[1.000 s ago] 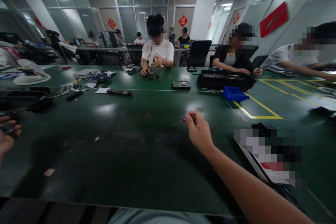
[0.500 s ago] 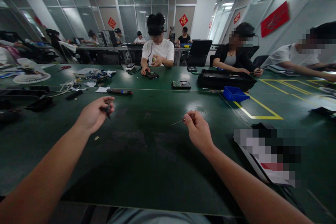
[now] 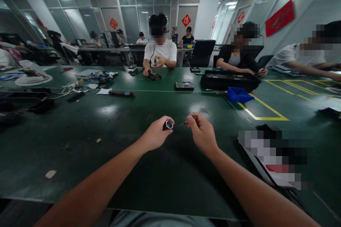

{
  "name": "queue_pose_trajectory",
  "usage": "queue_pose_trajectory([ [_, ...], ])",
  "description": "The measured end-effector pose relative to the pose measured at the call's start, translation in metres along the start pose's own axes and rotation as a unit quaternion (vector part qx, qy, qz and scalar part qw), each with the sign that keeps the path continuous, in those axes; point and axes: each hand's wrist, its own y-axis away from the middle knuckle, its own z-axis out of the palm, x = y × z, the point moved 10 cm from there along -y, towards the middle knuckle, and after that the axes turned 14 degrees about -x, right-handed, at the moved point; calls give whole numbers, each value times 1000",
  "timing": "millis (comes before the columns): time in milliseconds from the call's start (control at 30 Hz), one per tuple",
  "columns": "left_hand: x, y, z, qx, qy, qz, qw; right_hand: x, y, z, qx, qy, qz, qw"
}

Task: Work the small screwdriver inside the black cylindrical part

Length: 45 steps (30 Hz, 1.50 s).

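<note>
Closed around a small black cylinder [image 3: 168,125], my left hand [image 3: 156,134] is near the middle of the table. The cylinder's round end has a silvery ring and faces me; what exactly it is I cannot make out. Just to the right, my right hand [image 3: 202,134] pinches a thin screwdriver [image 3: 185,122] with a red part at the fingers. Its slim metal shaft points left at the cylinder's ringed end. Whether the tip touches it is too small to tell. Both hands are above the green table [image 3: 149,181].
Beyond my hands lie a pen-shaped electric screwdriver [image 3: 121,93], a hard drive [image 3: 184,86], a blue bin [image 3: 239,95] and a long black tray [image 3: 230,80]. A white fan [image 3: 33,79] stands at left. A co-worker [image 3: 160,51] sits opposite; others sit at right.
My left hand has swung right from the left side of the table, bringing the black cylinder beside the screwdriver. My right hand has stayed nearly in place.
</note>
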Motion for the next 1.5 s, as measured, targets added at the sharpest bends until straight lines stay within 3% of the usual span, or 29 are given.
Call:
queue_pose_trajectory([
  [100, -10, -1, 6, -2, -42, 22, 999, -7, 3, -5, 15, 1, -14, 1000],
  [333, -40, -2, -15, 43, -66, 22, 997, -9, 8, -5, 22, -90, -65, 994],
  [567, -37, -5, -7, 19, -64, 55, 996, -11, 6, 9, -32, -84, -67, 994],
  [867, -37, -4, -4, 17, -72, 63, 995, -4, 3, 8, -24, -83, -49, 995],
  [1133, -32, -4, -3, 15, -78, 81, 994, -18, 4, -9, 18, 40, -40, 998],
  [1500, -31, -3, -2, 7, -91, 65, 994, -17, 4, 5, -35, -18, -68, 997],
])
